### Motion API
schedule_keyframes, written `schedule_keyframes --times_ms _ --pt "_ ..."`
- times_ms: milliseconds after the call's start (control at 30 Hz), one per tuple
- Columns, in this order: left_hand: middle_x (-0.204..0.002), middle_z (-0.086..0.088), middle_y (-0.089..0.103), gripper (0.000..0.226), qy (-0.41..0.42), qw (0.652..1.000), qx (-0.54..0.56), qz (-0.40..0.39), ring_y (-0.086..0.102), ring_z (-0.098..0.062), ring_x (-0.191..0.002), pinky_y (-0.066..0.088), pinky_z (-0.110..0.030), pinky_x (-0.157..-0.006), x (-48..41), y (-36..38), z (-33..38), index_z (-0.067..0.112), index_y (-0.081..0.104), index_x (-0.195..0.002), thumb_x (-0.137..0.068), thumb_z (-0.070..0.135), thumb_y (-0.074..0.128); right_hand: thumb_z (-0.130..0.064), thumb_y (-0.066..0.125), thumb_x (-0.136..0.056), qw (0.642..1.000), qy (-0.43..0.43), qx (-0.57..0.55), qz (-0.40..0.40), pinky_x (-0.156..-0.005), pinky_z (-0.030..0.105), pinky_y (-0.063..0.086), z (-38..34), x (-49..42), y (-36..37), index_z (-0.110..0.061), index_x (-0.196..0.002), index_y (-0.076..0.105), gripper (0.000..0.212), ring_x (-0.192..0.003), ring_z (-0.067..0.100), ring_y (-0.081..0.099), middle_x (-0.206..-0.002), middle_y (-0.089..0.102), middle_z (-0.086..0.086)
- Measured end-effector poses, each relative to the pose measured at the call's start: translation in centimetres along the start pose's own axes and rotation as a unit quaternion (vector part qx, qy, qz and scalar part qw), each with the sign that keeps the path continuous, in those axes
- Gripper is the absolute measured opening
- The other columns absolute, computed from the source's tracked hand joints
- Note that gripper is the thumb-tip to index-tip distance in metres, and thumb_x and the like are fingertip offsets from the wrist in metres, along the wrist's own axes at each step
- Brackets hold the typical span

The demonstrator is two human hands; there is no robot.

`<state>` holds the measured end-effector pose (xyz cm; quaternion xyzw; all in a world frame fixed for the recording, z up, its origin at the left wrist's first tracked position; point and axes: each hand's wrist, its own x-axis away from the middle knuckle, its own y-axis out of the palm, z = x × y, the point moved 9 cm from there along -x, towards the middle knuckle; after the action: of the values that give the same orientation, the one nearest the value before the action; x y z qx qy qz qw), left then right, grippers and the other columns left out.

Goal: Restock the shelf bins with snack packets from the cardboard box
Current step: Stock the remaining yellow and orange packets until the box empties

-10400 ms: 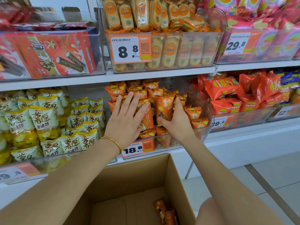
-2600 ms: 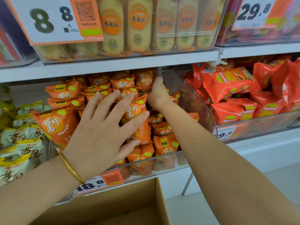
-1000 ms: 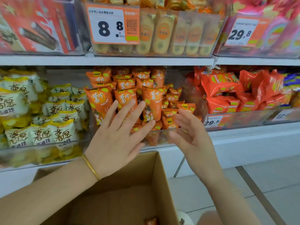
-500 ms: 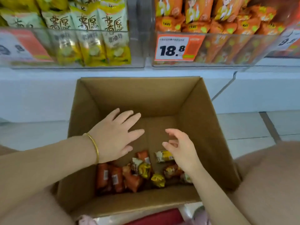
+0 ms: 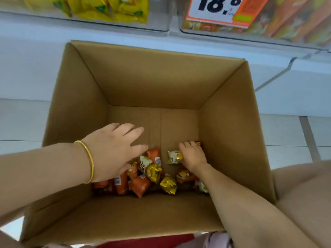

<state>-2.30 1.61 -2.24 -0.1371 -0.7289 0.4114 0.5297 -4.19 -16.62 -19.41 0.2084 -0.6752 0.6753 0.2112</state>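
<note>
Head view: a person reaches both hands into a cardboard box [image 5: 161,83] in front of the shelf bins [image 5: 268,24]. The left hand [image 5: 111,151], with a gold bangle [image 5: 89,161] at the wrist, hovers with fingers spread wide above the snack packets [image 5: 141,187] heaped at the box's near edge. The right hand [image 5: 193,156] bends its fingers over a yellow-and-white packet [image 5: 172,157] near the right wall; whether they grip it cannot be told.

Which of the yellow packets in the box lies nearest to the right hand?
The white-and-yellow packet lying alone against the right hand; the two golden packets lie closer to the person, apart from it.
</note>
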Motion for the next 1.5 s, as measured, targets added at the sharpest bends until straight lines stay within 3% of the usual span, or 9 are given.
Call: schedule_keyframes --times_ms 267,367,533,700,967,1167,1300,1400,1500 --pt "-0.158 -0.005 -0.01 0.06 -0.021 0.999 0.013 -0.021 0.002 -0.027 -0.145 0.018 -0.039 -0.117 -0.7 0.0 -0.9 0.034 0.005 -0.149 -0.098 0.05 0.032 -0.012 0.055 -0.091 0.985 -0.059 0.157 -0.033 -0.106 0.043 0.03 -2.0 -1.8 2.7 -0.01 -0.147 0.026 0.062 -0.133 0.03 0.033 -0.144 0.041 0.012" --pt "-0.158 -0.005 -0.009 0.059 -0.025 0.999 0.007 -0.032 0.003 -0.028 -0.145 0.021 -0.04 -0.117 -0.6 0.3 -1.1 0.033 0.009 -0.149 -0.097 0.049 0.033 -0.023 0.07 -0.082 0.994 0.093 -0.064 0.001 -0.102 0.037 0.038 0.0 -1.8 1.3 -0.013 -0.133 0.045 0.058 -0.126 0.027 0.042 -0.133 0.049 0.008" --pt "-0.158 -0.007 -0.004 0.056 -0.033 0.999 0.015 -0.035 0.004 -0.028 -0.144 0.022 -0.04 -0.116 0.0 0.2 -1.7 0.031 0.017 -0.148 -0.098 0.049 0.033 -0.034 0.069 -0.082 0.79 0.113 -0.572 -0.191 -0.083 0.027 0.044 -4.9 -0.5 0.9 -0.018 -0.127 0.053 0.05 -0.106 0.019 0.056 -0.117 0.059 0.002" --pt "-0.158 -0.009 0.0 0.053 -0.049 0.998 0.019 -0.022 0.007 -0.027 -0.143 0.024 -0.04 -0.114 0.7 -0.2 -2.1 0.03 0.023 -0.146 -0.097 0.047 0.034 -0.073 0.074 -0.053 0.84 0.026 -0.44 -0.317 -0.114 0.042 0.028 -11.0 0.7 4.5 -0.032 -0.147 0.031 0.112 -0.138 0.022 0.032 -0.154 0.03 -0.001" --pt "-0.158 -0.007 0.004 0.053 -0.066 0.997 0.023 -0.027 0.011 -0.027 -0.143 0.026 -0.039 -0.113 1.8 0.6 -3.2 0.029 0.024 -0.146 -0.098 0.048 0.034 -0.05 0.076 -0.073 0.847 0.04 -0.435 -0.303 -0.107 0.034 0.033 -11.7 0.7 4.3 -0.02 -0.146 0.035 0.089 -0.136 0.023 0.037 -0.149 0.038 0.002" --pt "-0.15 -0.005 0.026 0.051 -0.119 0.983 0.138 -0.028 0.025 -0.024 -0.137 0.03 -0.039 -0.11 1.4 0.4 -5.1 0.028 0.03 -0.144 -0.097 0.047 0.034 -0.045 0.074 -0.074 0.663 0.063 -0.697 -0.264 -0.096 0.037 0.043 -8.7 2.6 -2.3 -0.023 -0.124 0.053 0.059 -0.107 0.017 0.057 -0.124 0.06 0.003" --pt "-0.127 -0.007 0.05 0.057 -0.235 0.807 0.541 -0.009 0.054 -0.022 -0.109 0.047 -0.033 -0.091 1.5 0.1 -7.5 0.017 0.03 -0.144 -0.096 0.043 0.045 -0.043 0.082 -0.061 0.487 -0.075 -0.833 -0.251 -0.101 0.046 0.042 -7.8 5.0 -11.1 -0.016 -0.136 0.049 0.086 -0.118 0.03 0.055 -0.134 0.056 0.011" --pt "-0.133 -0.01 0.049 0.038 -0.195 0.518 0.833 0.025 0.057 -0.03 -0.109 0.05 -0.049 -0.091 1.9 -2.4 -5.8 0.016 0.049 -0.127 -0.094 0.034 0.055 -0.042 0.075 -0.071 0.487 -0.209 -0.808 -0.258 -0.108 0.051 0.031 -8.7 8.1 -17.3 -0.011 -0.144 0.039 0.087 -0.127 0.034 0.044 -0.144 0.043 0.017" --pt "-0.118 -0.01 0.064 0.018 -0.107 0.413 0.9 0.094 0.062 -0.031 -0.102 0.052 -0.054 -0.083 2.1 -6.0 -5.6 0.019 0.058 -0.109 -0.091 0.022 0.059 -0.036 0.074 -0.069 0.511 -0.238 -0.791 -0.237 -0.112 0.054 0.026 -8.6 9.8 -21.1 -0.009 -0.141 0.043 0.083 -0.128 0.037 0.041 -0.143 0.043 0.018"
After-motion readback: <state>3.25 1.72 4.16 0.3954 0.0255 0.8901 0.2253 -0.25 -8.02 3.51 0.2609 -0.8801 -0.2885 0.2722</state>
